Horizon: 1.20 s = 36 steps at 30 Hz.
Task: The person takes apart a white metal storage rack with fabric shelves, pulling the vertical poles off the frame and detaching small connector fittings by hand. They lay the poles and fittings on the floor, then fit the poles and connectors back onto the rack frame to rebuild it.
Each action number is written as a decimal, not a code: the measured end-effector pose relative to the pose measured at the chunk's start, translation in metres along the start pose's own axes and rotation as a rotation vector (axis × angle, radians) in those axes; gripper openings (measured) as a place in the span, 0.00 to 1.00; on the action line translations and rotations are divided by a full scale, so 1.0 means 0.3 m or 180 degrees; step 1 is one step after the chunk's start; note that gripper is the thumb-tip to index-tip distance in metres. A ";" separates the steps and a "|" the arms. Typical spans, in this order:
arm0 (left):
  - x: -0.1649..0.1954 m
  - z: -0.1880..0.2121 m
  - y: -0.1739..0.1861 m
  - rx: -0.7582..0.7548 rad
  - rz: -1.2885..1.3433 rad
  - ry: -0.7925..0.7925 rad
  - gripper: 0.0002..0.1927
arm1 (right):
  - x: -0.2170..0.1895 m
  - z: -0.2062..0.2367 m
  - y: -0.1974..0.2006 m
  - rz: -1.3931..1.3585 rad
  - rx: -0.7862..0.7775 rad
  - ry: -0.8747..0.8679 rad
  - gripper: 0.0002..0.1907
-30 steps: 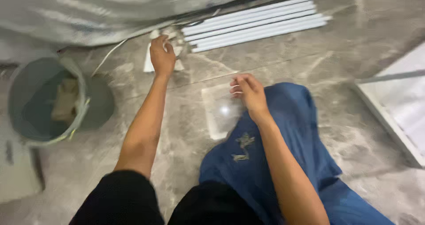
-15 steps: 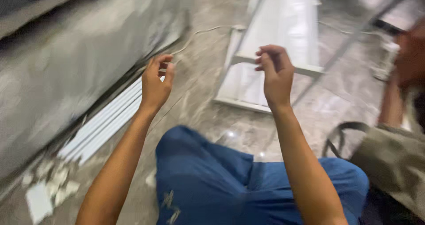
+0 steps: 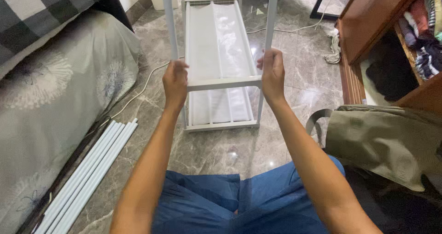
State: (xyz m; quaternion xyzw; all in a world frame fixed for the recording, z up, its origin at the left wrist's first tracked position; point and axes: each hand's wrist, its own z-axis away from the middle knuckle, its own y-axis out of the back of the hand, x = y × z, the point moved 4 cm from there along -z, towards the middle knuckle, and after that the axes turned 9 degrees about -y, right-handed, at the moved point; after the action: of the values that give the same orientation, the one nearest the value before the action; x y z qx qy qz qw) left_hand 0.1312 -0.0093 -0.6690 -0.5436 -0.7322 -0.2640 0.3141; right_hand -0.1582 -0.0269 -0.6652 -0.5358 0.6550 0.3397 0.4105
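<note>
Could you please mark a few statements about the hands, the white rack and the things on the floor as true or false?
1. Each hand, left hand and right hand, grips an upright of the white rack. True.
2. The loose white tubes lie right of the rack. False: they lie left, beside the bed.
3. An olive bag lies at the right. True.
4. The floor is carpeted. False: polished marble-look tiles.

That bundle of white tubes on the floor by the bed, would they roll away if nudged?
Probably: the white tubes look round and smooth, lying loose on polished marble floor. They seem thin, so likely light, and stiff, since each lies straight.
</note>
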 end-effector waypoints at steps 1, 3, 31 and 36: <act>-0.009 -0.001 -0.001 0.0066 -0.0030 -0.0018 0.21 | 0.010 0.001 -0.012 -0.0111 0.0093 -0.0065 0.21; -0.026 -0.002 -0.006 0.0206 -0.0093 -0.0043 0.28 | 0.021 0.002 -0.031 0.0006 0.0381 -0.0113 0.22; -0.048 -0.022 -0.020 0.0914 -0.1061 -0.0513 0.33 | 0.073 -0.112 0.013 -0.1938 -0.2457 -0.1306 0.33; -0.038 -0.022 -0.038 0.0783 -0.1016 -0.0446 0.33 | 0.062 -0.079 0.037 -0.1808 -0.1901 -0.1312 0.33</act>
State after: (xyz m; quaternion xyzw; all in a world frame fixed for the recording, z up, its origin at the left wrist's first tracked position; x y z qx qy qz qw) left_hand 0.1236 -0.0242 -0.6736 -0.3954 -0.8557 -0.1806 0.2806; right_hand -0.1750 -0.0536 -0.6716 -0.7102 0.2603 0.4871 0.4367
